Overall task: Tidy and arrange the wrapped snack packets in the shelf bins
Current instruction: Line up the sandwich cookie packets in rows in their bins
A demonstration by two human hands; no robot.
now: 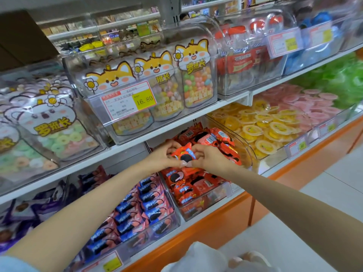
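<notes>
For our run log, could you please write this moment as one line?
left hand, right hand: pinching one red packet | over bin of red packets | not yet placed

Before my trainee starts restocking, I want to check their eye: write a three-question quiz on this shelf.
1. True or false: the left hand and right hand both hold one red packet.
2. What fills the bin just left of the red bin? A blue packets; B yellow cups; C green rings.
3. The price tag above the hands reads ___.
Key: 1 true; 2 A; 3 16.80.
</notes>
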